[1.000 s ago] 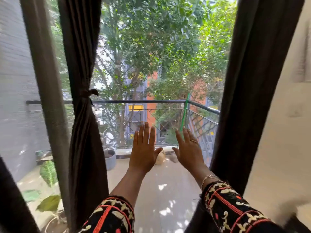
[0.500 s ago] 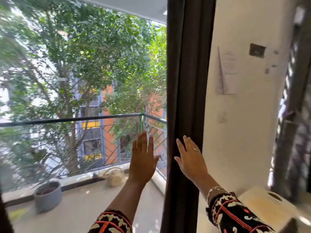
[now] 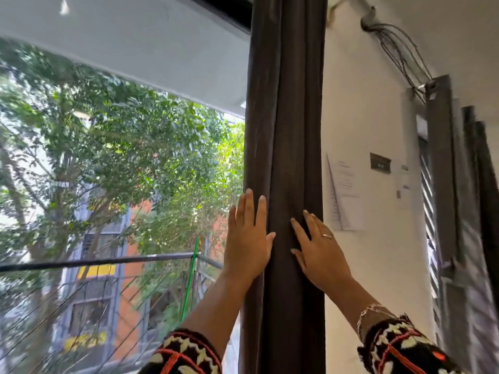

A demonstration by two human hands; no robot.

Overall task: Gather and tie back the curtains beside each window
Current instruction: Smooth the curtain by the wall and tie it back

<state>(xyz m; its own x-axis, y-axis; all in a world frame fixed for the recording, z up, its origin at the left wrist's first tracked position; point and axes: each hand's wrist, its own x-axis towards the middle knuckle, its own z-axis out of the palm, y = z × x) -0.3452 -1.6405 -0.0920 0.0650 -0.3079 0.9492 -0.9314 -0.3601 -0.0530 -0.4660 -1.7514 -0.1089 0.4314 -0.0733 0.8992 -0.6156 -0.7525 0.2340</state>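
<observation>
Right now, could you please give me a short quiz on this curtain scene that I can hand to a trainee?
1. True or false: the curtain is already tied back.
2. Which hand wears the ring? A) left B) right C) both
3. What hangs on the wall just right of the curtain?

Key
1. False: it hangs straight, with no tie in view.
2. B, the right hand.
3. A sheet of paper.
</observation>
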